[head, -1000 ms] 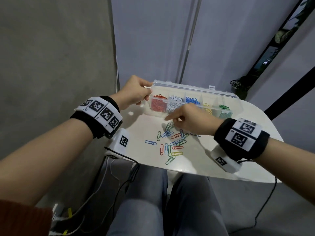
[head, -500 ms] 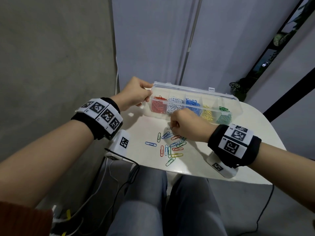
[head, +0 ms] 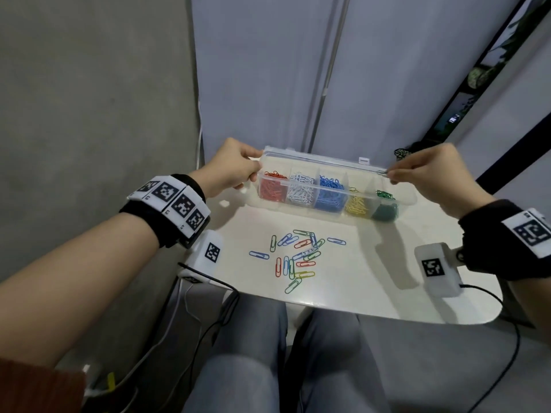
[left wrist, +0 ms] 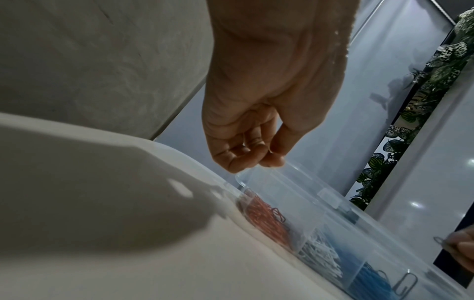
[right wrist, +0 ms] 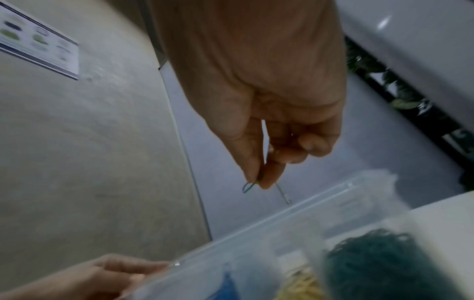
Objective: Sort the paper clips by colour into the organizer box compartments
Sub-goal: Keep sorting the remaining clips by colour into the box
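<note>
Fingers of the left hand (head: 231, 168) grip the clear plastic organizer box (head: 328, 192) at its end; the right hand (head: 429, 174) pinches a green wire paper clip (right wrist: 250, 186) above it. Loose coloured clips (head: 298, 257) lie on the white table (head: 387, 278).

The right hand (head: 429, 177), which had been down among the loose coloured wire paper clips (head: 298, 254) on the white table (head: 387, 281), rose and moved to the right end of the clear plastic organizer box (head: 328, 192). It now pinched a dark green wire paper clip (right wrist: 248, 187) between thumb and forefinger above the green compartment, and the loose pile lay uncovered.
</note>
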Demonstrator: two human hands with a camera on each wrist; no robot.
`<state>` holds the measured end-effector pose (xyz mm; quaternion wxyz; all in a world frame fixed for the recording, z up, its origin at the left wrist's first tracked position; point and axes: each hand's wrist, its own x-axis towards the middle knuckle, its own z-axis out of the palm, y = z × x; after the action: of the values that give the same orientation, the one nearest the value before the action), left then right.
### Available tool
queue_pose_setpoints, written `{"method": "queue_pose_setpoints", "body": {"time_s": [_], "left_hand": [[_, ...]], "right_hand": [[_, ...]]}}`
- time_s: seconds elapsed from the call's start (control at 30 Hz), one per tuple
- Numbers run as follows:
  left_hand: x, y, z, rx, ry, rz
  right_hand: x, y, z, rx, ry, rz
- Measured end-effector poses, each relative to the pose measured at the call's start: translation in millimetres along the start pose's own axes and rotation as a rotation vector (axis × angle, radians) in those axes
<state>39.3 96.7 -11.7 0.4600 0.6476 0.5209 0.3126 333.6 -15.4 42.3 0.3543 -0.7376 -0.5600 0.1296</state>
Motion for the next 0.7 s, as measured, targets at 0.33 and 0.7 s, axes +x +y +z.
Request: {"method": "queue_pose_setpoints", "body": {"time_s": [0.33,0.7], "left_hand": [[0,0,-2,0.024,-0.002,0.006],[1,0,-1,0.033,-0.001,0.006]], "right_hand": [[-31,-8,20,-0.057,-0.071,-0.128],[-60,-11,77,-0.420,-0.463,-0.221]]}}
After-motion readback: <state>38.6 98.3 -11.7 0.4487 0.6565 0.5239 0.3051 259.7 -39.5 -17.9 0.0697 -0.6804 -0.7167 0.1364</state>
